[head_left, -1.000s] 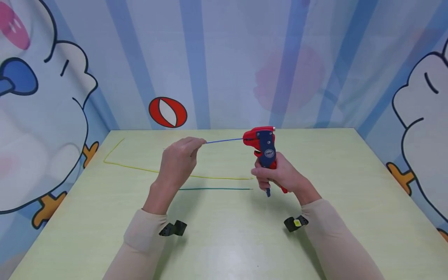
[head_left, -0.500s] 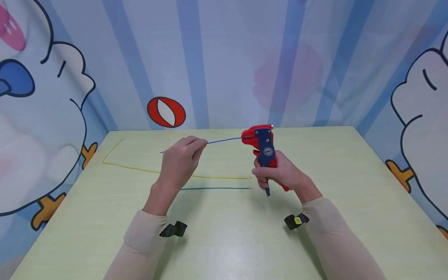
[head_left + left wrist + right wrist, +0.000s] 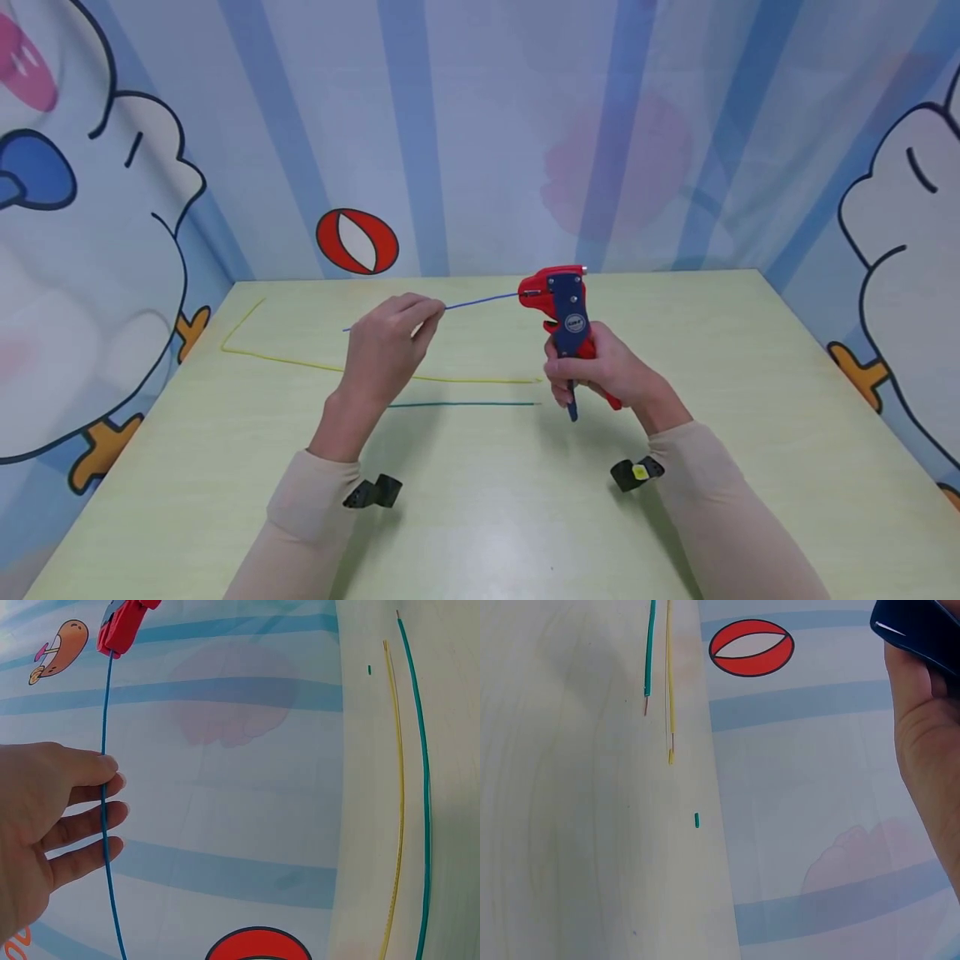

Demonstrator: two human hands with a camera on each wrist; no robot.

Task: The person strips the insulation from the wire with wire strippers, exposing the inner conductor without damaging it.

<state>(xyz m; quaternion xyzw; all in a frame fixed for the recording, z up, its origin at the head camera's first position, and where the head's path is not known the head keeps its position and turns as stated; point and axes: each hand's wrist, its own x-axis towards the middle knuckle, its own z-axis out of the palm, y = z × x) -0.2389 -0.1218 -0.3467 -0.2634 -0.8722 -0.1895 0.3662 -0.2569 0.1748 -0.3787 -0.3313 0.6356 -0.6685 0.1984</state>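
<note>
My left hand (image 3: 386, 350) pinches a thin blue wire (image 3: 480, 301) between thumb and forefinger; in the left wrist view the other fingers lie behind the wire (image 3: 105, 727). The wire's right end goes into the red nose of a red and navy wire stripper (image 3: 572, 304). Its handles are gripped by my right hand (image 3: 600, 367), the stripper standing upright above the table. The right wrist view catches only part of a navy handle (image 3: 919, 634) and the hand's edge. Inside the stripper's nose the wire tip is hidden.
On the pale table (image 3: 480, 517) lie a bent yellow wire (image 3: 480, 382) and a teal wire (image 3: 465, 404). Bare copper shows at the teal wire's end (image 3: 646, 706). A small teal offcut (image 3: 697, 820) lies nearby. A printed curtain (image 3: 495, 125) stands behind the table.
The stripper's nose has shifted very slightly left and up, and its handle ends show a little wider apart. More of the blue wire's tail shows left of my left hand.
</note>
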